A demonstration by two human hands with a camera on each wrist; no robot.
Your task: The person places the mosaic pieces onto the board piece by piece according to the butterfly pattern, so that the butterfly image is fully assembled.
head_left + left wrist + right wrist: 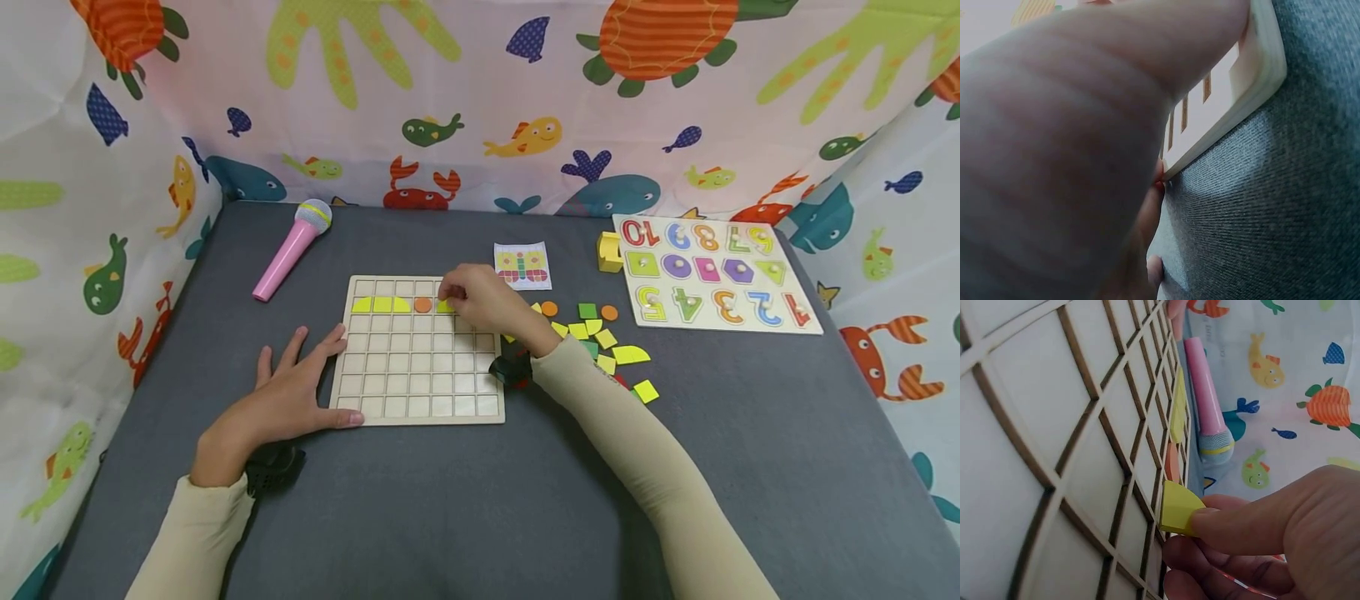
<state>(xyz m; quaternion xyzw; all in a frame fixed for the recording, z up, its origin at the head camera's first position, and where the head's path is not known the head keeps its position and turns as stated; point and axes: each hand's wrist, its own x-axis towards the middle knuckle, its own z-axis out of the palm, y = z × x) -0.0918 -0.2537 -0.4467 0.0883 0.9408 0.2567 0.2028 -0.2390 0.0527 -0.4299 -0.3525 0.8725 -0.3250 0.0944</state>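
A wooden grid board (pixel 420 362) lies on the grey table. Its second row from the top holds yellow pieces (pixel 382 305) and an orange round piece (pixel 423 305). My right hand (pixel 487 304) pinches a yellow quarter-circle piece (pixel 1179 509) between thumb and fingers, just right of the orange one. In the right wrist view that piece stands tilted at the grid. My left hand (pixel 288 396) has its fingers spread at the board's left edge, the thumb lying on the near left corner. The left wrist view shows mostly the hand itself and the board's edge (pixel 1210 134).
Loose yellow, green, orange and red pieces (pixel 606 339) lie right of the board, partly behind my right wrist. A butterfly picture card (pixel 522 279), a yellow block (pixel 609 252) and a number puzzle board (pixel 712 312) lie beyond. A pink toy microphone (pixel 288 254) lies at back left.
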